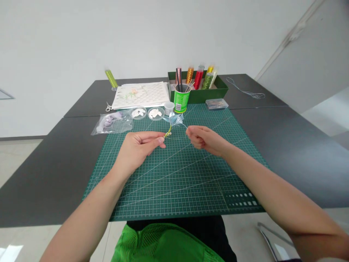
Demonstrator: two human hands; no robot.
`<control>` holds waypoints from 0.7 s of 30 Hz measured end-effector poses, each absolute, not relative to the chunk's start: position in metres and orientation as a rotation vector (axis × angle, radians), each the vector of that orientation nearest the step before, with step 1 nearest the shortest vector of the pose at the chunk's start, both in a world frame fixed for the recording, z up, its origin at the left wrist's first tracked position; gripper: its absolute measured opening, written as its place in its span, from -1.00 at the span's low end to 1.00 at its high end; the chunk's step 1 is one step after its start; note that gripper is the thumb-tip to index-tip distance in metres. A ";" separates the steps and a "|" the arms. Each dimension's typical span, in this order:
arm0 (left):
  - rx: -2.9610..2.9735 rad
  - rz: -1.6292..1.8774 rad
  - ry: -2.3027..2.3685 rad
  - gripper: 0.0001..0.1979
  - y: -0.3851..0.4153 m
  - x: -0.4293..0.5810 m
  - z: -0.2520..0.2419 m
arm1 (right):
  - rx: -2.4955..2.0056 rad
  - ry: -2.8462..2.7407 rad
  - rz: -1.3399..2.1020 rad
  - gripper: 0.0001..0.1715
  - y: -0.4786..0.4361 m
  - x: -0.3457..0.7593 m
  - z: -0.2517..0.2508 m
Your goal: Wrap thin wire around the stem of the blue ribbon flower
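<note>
My left hand (137, 148) pinches the green stem (168, 132) of a small artificial flower between thumb and fingertips. Pale blue petals (174, 119) fan out at the top of this stem, which leans up and to the right. Off to the right, my right hand (205, 139) is closed on a thin pale strand (184, 126) that runs to the petals; whether it is thread or wire I cannot tell. Both hands are held over the green cutting mat (169, 189). A small shiny bit shows beside the stem, too small to name.
Behind the flower stand two round dishes (139, 113) of white pieces, a lidded tub (169, 107) and a green can (181, 99) of tools. Farther back are a box (199, 95) of thread spools and paper sheets (152, 95). A plastic bag (113, 122) lies left.
</note>
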State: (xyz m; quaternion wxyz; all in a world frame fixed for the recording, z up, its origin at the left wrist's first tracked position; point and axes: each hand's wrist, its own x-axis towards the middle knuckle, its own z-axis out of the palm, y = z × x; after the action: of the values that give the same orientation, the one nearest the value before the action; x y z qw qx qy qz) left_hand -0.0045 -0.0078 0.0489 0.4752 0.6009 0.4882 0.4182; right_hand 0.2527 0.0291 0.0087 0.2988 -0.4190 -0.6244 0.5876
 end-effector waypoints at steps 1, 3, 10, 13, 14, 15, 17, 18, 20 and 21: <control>1.455 1.014 1.179 -0.73 -0.008 -0.004 0.048 | -1.235 -1.678 1.396 -0.52 0.030 0.253 0.007; 1.437 0.993 1.155 -0.73 -0.007 -0.003 0.047 | -1.462 -1.801 0.894 -0.61 0.031 0.252 0.005; 1.435 0.995 1.154 -0.75 -0.008 0.002 0.045 | -0.958 -1.934 1.195 -0.61 0.005 0.228 0.001; 1.452 1.011 1.189 -0.77 -0.008 0.002 0.045 | -0.644 -1.674 1.739 -0.53 -0.013 0.214 0.001; 1.452 1.017 1.201 -0.77 -0.008 0.003 0.045 | -0.619 -1.627 1.790 -0.53 -0.018 0.211 0.002; 1.453 1.019 1.210 -0.76 -0.008 0.003 0.045 | -0.638 -1.622 1.775 -0.54 -0.021 0.208 0.003; 1.456 1.023 1.217 -0.75 -0.007 0.003 0.046 | -0.777 -1.738 1.548 -0.60 -0.026 0.206 0.005; 1.459 1.027 1.218 -0.76 -0.007 0.003 0.046 | -0.859 -1.837 1.352 -0.65 -0.027 0.206 0.007; 1.463 1.033 1.229 -0.78 -0.007 0.003 0.046 | -0.974 -2.027 0.868 -0.72 -0.029 0.209 0.009; 1.466 1.032 1.237 -0.78 -0.007 0.004 0.047 | -0.986 -2.098 0.625 -0.74 -0.029 0.210 0.010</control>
State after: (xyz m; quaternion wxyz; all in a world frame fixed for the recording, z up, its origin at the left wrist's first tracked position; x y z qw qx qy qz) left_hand 0.0038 -0.0069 0.0466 0.4633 0.5965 0.5032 0.4200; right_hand 0.2100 -0.0295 0.0097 0.3619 -0.3827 -0.8147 0.2425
